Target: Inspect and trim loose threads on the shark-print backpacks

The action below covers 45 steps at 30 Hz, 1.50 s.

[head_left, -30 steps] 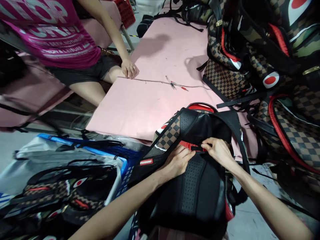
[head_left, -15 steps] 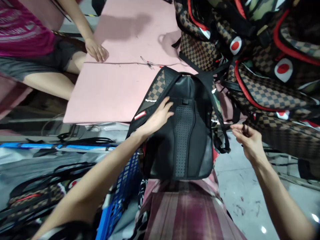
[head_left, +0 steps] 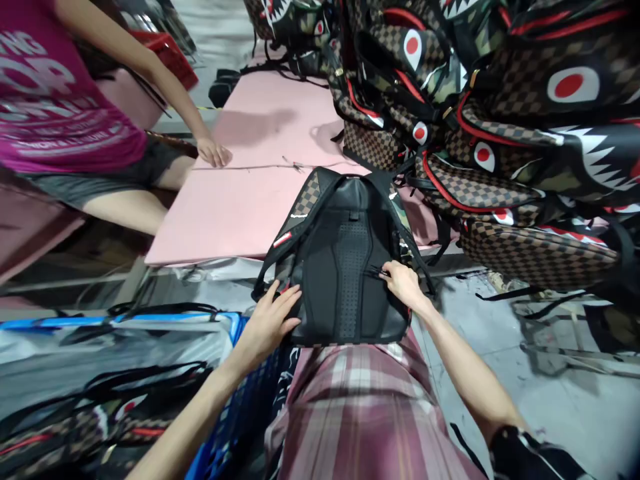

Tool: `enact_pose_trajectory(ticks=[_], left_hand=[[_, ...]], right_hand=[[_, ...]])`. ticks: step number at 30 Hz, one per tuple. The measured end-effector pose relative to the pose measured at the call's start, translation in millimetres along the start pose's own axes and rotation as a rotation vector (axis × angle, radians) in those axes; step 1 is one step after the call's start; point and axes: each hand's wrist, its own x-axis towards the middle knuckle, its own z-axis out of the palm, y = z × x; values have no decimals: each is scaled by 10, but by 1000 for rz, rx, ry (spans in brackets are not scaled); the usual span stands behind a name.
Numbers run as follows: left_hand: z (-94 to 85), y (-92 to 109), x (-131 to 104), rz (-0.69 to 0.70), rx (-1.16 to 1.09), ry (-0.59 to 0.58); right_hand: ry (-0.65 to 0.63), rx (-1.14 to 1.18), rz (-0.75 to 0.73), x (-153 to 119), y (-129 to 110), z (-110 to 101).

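A black backpack (head_left: 325, 280) rests on my lap, its padded back panel facing up and its top against the pink table edge. Brown checks show along its left side, near the shoulder strap (head_left: 285, 240). My left hand (head_left: 273, 320) lies on the bag's lower left edge, fingers spread. Over the right half of the back panel, my right hand (head_left: 403, 283) is closed on small dark thread snips (head_left: 382, 271), their points toward the middle of the bag. The fingers partly hide the snips, so their exact shape is unclear.
Shark-face checked backpacks (head_left: 480, 180) are piled on the right of the pink table (head_left: 220, 213). A small pen-like item (head_left: 295, 165) lies on it. Another person's hand (head_left: 214, 152) rests at its left edge. A blue crate (head_left: 235, 327) with bags stands at my left.
My right hand has moved left, from beside the bag's right strap onto the back panel. The left hand has slid from the upper strap down to the lower left edge. My view has shifted.
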Motion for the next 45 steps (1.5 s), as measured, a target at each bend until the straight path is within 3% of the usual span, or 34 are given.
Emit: enact_pose_trajectory(ticks=[3,5,8,12,16,19,22,25,28,30,32,35,37,38,41,42,45], left_hand=[[6,-30,-182,30,-10,-35],[-15,-29,-272,54,-13,-46],[-107,61,-184,49,33,8],[-184,367,355,77,27,199],[27,736,1102,206,-193,217],[289,994,1693,161,-206,164],[556,1195,2193,143,-121,42],[789,1265,2503,112,-69,-62],[923,1248,2629,87,-82,-105],[904,1268,2610,77,-95,-130],[764,1348,2484,137,-178,-225],[353,1489,2108,441,-455,-496],[49,1458,1790,629,-563,-636],[-77,1375,1624,580,-535,-616],[-279,886,1099,174,-257,-269],[-293,688,910,102,-114,-187],[-266,219,350,111,178,-177]], right_hand=[[-207,110,-90,-275,286,-269],[-286,133,-48,-498,484,-374],[-62,70,96,-544,551,-293],[173,150,96,-49,515,-64],[264,478,252,414,895,-165],[200,613,226,522,1210,-268],[171,706,220,521,1329,-239],[165,775,239,521,1340,-155],[148,830,249,540,1365,-110],[133,863,255,549,1394,-110],[115,899,264,549,1420,-121],[76,969,270,537,1449,-135],[61,991,270,530,1468,-133],[61,988,271,528,1477,-128],[92,936,245,530,1471,-106],[114,910,219,528,1445,-98],[172,745,107,458,1252,-72]])
